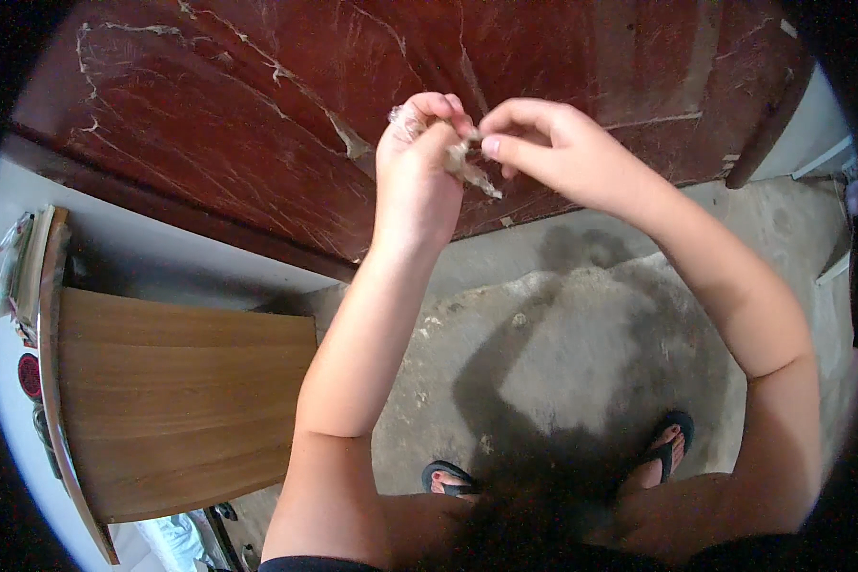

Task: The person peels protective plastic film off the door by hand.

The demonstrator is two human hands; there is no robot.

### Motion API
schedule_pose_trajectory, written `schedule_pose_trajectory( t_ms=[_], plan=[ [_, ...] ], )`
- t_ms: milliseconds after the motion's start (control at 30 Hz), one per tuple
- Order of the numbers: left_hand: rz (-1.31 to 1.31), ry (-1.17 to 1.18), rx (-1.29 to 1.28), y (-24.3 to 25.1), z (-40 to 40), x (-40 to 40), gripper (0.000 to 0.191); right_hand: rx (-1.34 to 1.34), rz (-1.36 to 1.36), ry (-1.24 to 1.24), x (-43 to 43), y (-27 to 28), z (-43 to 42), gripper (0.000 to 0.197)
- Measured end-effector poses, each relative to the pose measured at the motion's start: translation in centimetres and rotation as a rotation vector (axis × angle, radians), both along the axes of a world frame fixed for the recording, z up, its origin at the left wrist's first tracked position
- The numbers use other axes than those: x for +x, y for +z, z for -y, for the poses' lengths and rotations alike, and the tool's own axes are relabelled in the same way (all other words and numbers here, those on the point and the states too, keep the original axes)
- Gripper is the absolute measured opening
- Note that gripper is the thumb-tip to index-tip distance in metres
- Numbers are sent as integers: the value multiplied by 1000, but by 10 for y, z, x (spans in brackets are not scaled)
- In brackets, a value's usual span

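My left hand (420, 171) is raised in front of a dark red door panel (543, 64) and curls around a crumpled wad of clear plastic film (405, 123). A twisted, whitish strip of the film (477, 179) hangs out beside the thumb. From the right, my right hand (565, 143) meets the left, its thumb and index finger pinching at the film between the two hands. The panel carries wrinkled film with torn, ragged edges. One loose tatter (354, 145) hangs just left of my left hand.
A wooden cabinet (179, 400) stands at the left, with books (32, 272) and a round red-and-black object (29, 375) at its far edge. Light blue cloth or plastic (175, 540) lies below it. Sandalled feet (668, 447) rest on the concrete floor (565, 343).
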State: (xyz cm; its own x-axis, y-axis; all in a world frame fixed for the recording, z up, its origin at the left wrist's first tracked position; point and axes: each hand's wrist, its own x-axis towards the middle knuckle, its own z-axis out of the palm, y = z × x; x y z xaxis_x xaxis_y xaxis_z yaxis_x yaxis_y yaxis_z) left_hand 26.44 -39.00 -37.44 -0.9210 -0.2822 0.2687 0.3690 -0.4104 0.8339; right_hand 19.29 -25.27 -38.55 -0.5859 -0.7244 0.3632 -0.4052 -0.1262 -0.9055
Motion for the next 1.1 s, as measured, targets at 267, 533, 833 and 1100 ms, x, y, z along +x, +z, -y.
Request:
schedule_pose_trajectory(
  t_ms=[267,533,833,1100],
  plan=[
    [116,207,-563,57,3,24,12,100,-20,-40,13,38,5,24],
    [128,562,-762,138,38,50,14,-59,-500,-258,16,178,49,18],
    [-126,1080,-1113,224,73,23,18,26,-1026,-444,-15,291,99,18],
    [-343,1287,-1288,237,82,1,22,23,-1054,-360,-22,283,101,15]
  ],
)
